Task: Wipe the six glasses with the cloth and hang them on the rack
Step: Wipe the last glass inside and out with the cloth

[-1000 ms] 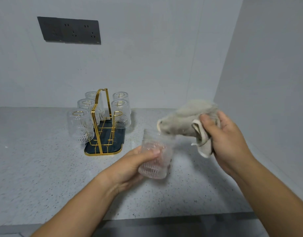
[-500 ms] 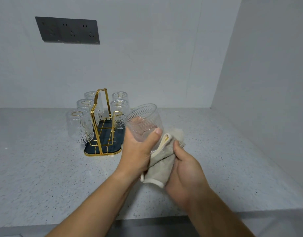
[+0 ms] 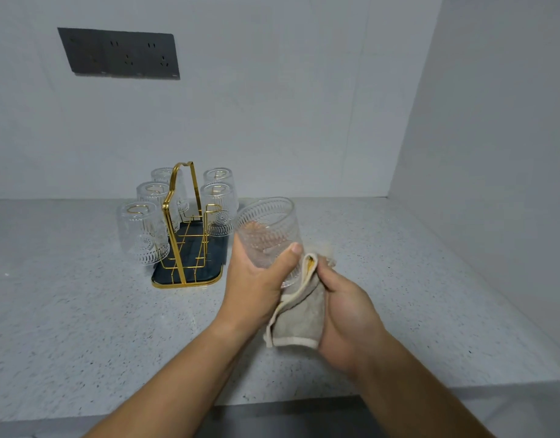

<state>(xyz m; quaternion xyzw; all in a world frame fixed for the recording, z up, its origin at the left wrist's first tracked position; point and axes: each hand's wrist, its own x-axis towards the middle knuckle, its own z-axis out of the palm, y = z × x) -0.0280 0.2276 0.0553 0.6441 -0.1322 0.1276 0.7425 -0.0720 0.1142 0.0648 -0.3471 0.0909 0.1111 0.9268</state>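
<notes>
Already five glasses (image 3: 142, 232) are hung inverted on the rack (image 3: 206, 263). The sixth glass (image 3: 267, 227) is grasped by the left hand (image 3: 256, 279) and wiped with the cloth (image 3: 299, 320) clenched in the grip of the right hand (image 3: 345, 311); only its hanging is left.

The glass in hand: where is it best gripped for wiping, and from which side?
Round the glass mid wall from the left, as the left hand does: the mouth tilts up and away, and the cloth in the right hand covers the lower right side.

Clear embossed glass (image 3: 267, 229), shiny gold-wire rack (image 3: 180, 222)
</notes>
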